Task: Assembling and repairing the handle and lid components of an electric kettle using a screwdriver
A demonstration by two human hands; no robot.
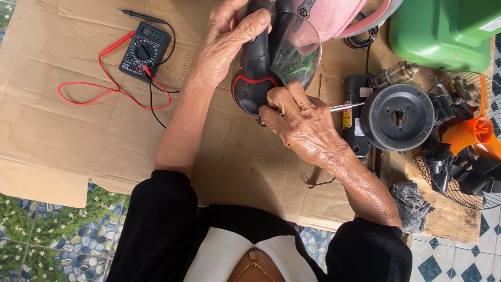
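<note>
While the left hand (pixel 227 42) wraps its fingers around the black handle of an electric kettle (pixel 261 68), the right hand (pixel 300 122) pinches a screwdriver (pixel 345 106) against the kettle's red-trimmed base. Left of the kettle, a multimeter (pixel 145 50) lies on flattened cardboard (pixel 62 136).

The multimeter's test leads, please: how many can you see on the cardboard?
2: the red lead loops left of the multimeter; the black lead trails below it, its probe above.
</note>
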